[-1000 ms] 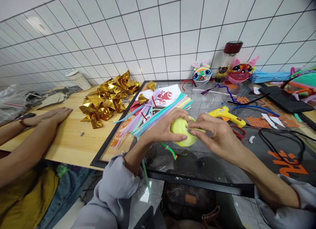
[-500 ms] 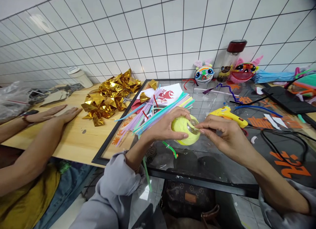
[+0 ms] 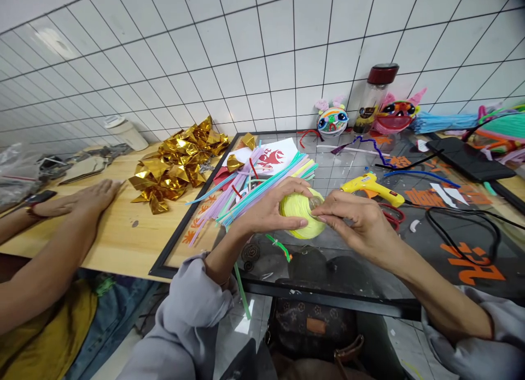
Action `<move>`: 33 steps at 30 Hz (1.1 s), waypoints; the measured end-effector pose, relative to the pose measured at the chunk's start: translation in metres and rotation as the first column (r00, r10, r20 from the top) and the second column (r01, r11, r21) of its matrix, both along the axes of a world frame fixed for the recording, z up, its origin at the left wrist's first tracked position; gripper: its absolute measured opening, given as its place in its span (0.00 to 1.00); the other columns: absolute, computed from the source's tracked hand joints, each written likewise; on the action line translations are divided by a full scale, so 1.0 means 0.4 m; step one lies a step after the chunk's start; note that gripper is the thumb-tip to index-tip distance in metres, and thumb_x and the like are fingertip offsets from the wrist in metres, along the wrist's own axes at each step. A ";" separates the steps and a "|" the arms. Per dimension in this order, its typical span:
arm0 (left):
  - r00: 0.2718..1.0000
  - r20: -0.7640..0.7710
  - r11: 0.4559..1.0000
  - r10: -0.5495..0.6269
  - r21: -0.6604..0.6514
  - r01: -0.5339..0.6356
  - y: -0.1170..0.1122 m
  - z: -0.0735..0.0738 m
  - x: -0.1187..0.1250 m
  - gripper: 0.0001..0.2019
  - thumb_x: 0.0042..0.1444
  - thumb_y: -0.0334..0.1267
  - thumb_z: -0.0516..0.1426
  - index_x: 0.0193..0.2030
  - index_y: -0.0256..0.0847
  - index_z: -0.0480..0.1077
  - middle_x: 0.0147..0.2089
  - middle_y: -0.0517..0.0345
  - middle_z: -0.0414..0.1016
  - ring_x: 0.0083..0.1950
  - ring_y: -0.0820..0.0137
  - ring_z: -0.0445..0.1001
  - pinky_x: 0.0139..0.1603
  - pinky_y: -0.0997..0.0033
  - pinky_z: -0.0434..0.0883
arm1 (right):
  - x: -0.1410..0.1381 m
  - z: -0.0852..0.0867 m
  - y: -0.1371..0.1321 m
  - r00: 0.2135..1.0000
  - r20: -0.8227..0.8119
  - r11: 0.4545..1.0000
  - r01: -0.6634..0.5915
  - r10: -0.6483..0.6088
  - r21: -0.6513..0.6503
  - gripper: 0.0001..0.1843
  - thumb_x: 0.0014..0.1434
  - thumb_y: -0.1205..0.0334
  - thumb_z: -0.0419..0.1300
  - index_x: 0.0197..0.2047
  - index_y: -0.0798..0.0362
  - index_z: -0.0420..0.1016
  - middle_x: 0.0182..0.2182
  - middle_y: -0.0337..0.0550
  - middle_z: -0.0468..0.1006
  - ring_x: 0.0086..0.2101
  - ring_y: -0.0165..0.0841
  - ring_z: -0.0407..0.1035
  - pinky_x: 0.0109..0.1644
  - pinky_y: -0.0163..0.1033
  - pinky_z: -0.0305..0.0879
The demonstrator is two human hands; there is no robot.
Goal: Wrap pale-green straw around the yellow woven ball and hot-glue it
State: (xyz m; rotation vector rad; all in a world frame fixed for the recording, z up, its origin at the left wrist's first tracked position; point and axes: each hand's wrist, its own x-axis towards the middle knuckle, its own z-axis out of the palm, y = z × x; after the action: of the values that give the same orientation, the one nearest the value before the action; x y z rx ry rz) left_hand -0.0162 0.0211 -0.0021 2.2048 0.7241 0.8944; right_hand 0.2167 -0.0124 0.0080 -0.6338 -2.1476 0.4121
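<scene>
No word can be read for sure. Large orange characters are printed on the glass tabletop at four o'clock from the yellow ball. More orange characters lie at three o'clock and a smaller group at nine o'clock, all cut off or covered. The bottle at one o'clock carries a dark label too small to make out. The brown bag at six o'clock shows a repeated monogram pattern, blurred.
</scene>
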 end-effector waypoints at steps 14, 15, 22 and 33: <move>0.999 0.002 0.999 0.047 -0.027 -0.047 -0.012 0.000 0.007 0.19 0.59 0.52 0.62 0.52 0.45 0.71 0.62 0.48 0.71 0.68 0.55 0.67 0.70 0.46 0.63 | -0.007 -0.006 0.007 1.000 -0.014 0.997 -0.011 0.012 0.071 0.10 0.67 0.70 0.57 0.38 0.53 0.80 0.31 0.42 0.79 0.31 0.30 0.72 0.34 0.33 0.66; 0.998 0.006 0.997 0.059 -0.042 -0.059 -0.014 0.001 0.008 0.19 0.61 0.54 0.61 0.52 0.45 0.71 0.62 0.48 0.71 0.68 0.55 0.67 0.71 0.46 0.63 | -0.008 -0.007 0.007 1.000 -0.014 0.997 -0.012 0.013 0.070 0.10 0.68 0.70 0.57 0.38 0.53 0.80 0.30 0.42 0.78 0.31 0.30 0.72 0.34 0.33 0.66; 0.996 0.038 0.996 0.081 -0.052 -0.079 -0.017 -0.003 0.017 0.19 0.66 0.57 0.54 0.50 0.45 0.71 0.60 0.49 0.72 0.68 0.59 0.67 0.72 0.49 0.62 | -0.011 -0.008 0.006 1.000 -0.010 0.997 -0.001 0.002 0.077 0.11 0.68 0.69 0.56 0.37 0.53 0.79 0.30 0.43 0.79 0.30 0.30 0.72 0.34 0.34 0.67; 0.992 0.063 0.994 0.110 -0.025 -0.109 -0.023 -0.003 0.030 0.12 0.66 0.49 0.57 0.48 0.44 0.71 0.57 0.51 0.74 0.64 0.62 0.70 0.69 0.54 0.64 | -0.012 -0.009 0.006 0.999 -0.026 0.995 -0.019 0.022 0.101 0.09 0.65 0.74 0.57 0.39 0.54 0.78 0.32 0.42 0.79 0.31 0.29 0.73 0.35 0.33 0.67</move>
State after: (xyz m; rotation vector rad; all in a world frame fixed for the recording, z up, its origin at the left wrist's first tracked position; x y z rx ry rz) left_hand -0.0041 0.0118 -0.0032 2.1236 0.8268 1.0026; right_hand 0.2117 -0.0100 0.0043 -0.5471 -2.1359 0.3193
